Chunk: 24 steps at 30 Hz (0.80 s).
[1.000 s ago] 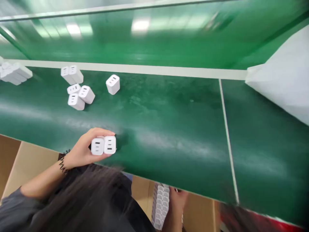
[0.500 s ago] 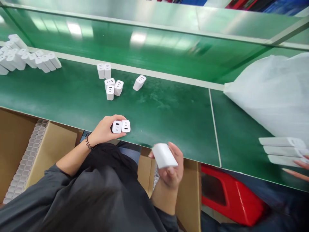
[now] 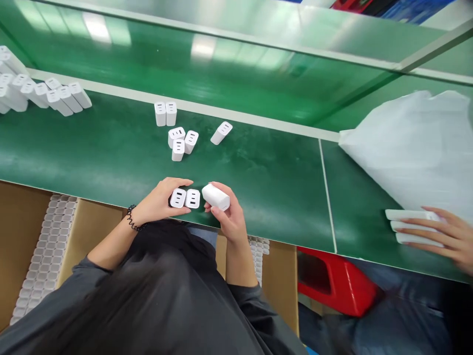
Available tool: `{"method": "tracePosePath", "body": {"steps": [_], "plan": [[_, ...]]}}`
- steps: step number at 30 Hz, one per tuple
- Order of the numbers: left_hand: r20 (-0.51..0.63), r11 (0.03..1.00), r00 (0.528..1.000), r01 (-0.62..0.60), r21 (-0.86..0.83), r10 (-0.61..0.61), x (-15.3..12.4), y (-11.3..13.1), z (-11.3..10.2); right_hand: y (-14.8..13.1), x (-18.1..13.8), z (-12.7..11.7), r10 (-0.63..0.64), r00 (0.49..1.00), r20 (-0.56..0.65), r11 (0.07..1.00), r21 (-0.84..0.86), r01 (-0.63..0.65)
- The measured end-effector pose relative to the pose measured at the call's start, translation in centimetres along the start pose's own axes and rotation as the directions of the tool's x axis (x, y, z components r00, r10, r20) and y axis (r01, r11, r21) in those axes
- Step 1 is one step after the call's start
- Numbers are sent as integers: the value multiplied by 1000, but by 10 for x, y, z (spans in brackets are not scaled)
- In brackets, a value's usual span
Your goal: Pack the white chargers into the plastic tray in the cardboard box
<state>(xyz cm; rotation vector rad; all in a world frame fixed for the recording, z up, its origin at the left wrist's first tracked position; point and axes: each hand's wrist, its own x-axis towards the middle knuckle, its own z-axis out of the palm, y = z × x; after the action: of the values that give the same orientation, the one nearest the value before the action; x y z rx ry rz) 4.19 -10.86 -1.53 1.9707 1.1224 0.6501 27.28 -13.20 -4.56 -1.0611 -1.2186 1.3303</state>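
Observation:
My left hand (image 3: 162, 199) is wrapped round two white USB chargers (image 3: 185, 198) standing side by side near the bench's front edge, their port faces turned up. Just to the right, my right hand (image 3: 229, 212) grips another white charger (image 3: 216, 196) between thumb and fingers, tilted on its side and close to the pair. Beyond my hands several chargers (image 3: 178, 149) stand in a loose cluster, and two more (image 3: 165, 114) stand together by the rear strip. A single charger (image 3: 221, 133) leans a little to the right of them.
Many chargers (image 3: 62, 101) are grouped at the far left of the green bench (image 3: 266, 172). At right, a co-worker's hand (image 3: 449, 234) rests over three chargers (image 3: 401, 227) beside a white bag (image 3: 414, 148). Below the edge are cardboard boxes (image 3: 94, 222) and a red stool (image 3: 343, 281).
My right hand has come up and left with its charger, beside the pair in my left hand. The co-worker's hand has moved left over the three chargers. The view has shifted slightly.

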Motion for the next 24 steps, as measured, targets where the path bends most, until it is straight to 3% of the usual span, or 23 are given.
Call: {"method": "tracePosePath", "body": {"steps": [4,8,14,18,21,24], "plan": [[8,1000,1000,-13,-19,13,0,-4,-1,6,-2,-7,-6,1000,4,1000,-3,6],[-2,998,1000,6,68,-6,0,-9,-11,10,-1,-8,-3,1000,12,1000,-18,3],[-188,977,977,133,169,-101,4,-29,-57,8,-2,0,-53,995,-89,999,-17,51],[-234,954,962,196,225,-142,12,-44,-86,5,-4,2,-91,991,-96,993,-85,83],[-340,931,940,139,337,-18,14,-41,-88,5,-4,2,-146,985,-97,976,-175,128],[-529,884,829,95,457,184,7,-21,-64,6,-3,3,-241,963,-123,932,-307,194]]}}
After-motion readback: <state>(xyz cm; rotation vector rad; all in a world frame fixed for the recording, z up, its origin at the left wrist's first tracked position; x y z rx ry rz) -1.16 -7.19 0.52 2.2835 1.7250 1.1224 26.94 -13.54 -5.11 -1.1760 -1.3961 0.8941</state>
